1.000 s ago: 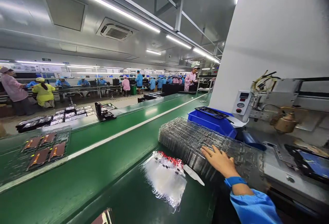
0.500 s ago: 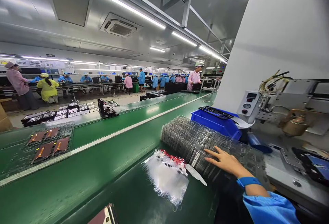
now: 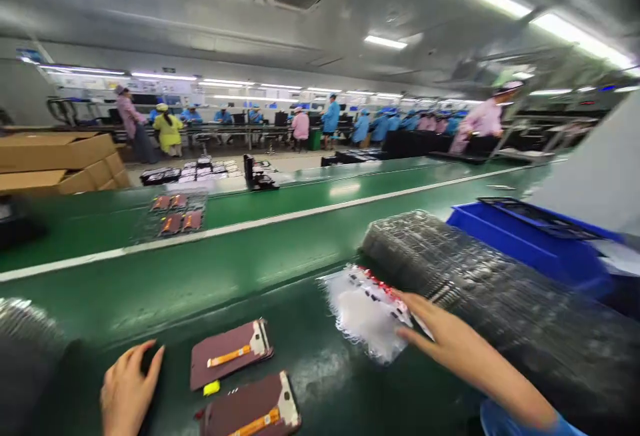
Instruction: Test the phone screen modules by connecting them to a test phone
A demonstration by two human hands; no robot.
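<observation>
Worktop (image 3: 333,393): films (image 3: 361,319) aslant, red edge (image 3: 374,280) rightward

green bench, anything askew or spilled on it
The plastic sheets by the right hand look untidy: their edges fan out instead of lining up. Nothing looks spilled; the clear trays are too blurred to judge damage.

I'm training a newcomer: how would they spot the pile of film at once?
On the green bench, find the stack of clear trays at the right. The film pile lies just left of it, by the right hand. Unlike the trays and the brown panels, it is whitish, with a ragged edge and red and black marks along one side.
</observation>
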